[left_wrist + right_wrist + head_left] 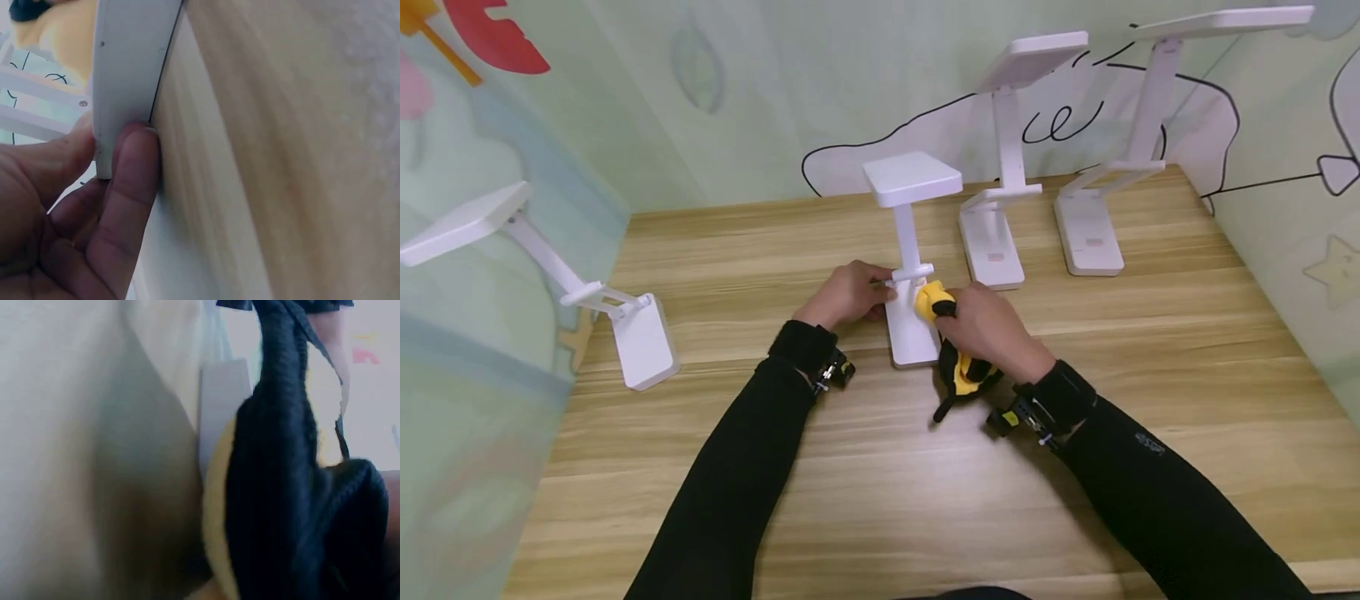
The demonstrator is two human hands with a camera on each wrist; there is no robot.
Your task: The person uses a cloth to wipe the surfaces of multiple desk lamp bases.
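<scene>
A white desk lamp point(912, 329) stands mid-table, its flat head point(913, 179) raised above the base. My left hand point(848, 293) grips the left edge of the base near the back; in the left wrist view its thumb and fingers pinch the base's side point(128, 75). Bunched in my right hand point(988, 329) is a yellow and black cloth point(934, 302), one part lying against the top of the base and the rest hanging beside it over the table. The cloth point(275, 456) fills much of the right wrist view and hides most of that hand's fingers.
Two more white lamps, one nearer point(992, 250) and one at the back right point(1090, 237), stand behind my right hand. Another lamp point(646, 342) stands at the left edge of the wooden table point(865, 500). Patterned curtains point(737, 100) enclose the back and sides.
</scene>
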